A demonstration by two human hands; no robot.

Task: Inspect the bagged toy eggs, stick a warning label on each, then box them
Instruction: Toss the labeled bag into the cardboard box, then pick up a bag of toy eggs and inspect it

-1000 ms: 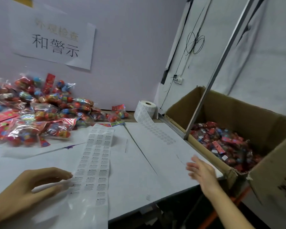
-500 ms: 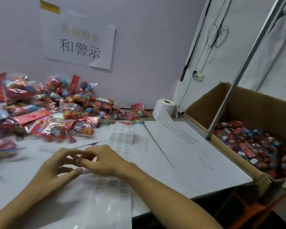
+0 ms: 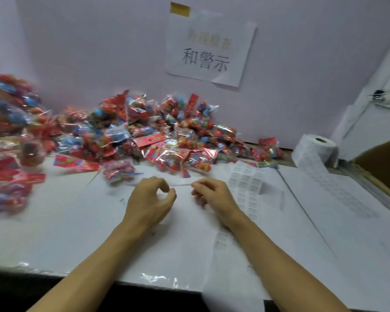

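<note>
A big heap of bagged toy eggs, red and blue in clear bags, lies along the back of the white table. The sheet of warning labels lies just right of my hands. My left hand hovers over the table in front of the heap, its fingers curled with thumb and forefinger nearly touching and nothing visible between them. Beside it, my right hand has its fingertips pinched on a thin pale warning label that points toward my left hand. The nearest bag lies just beyond my left hand.
A roll of label backing stands at the back right. A corner of the cardboard box shows at the right edge. More bags are piled at the far left. A paper sign hangs on the wall.
My view swung left, away from the box. My right hand came from the box side to the label sheet, met my left hand there, and both hands have now parted slightly.
</note>
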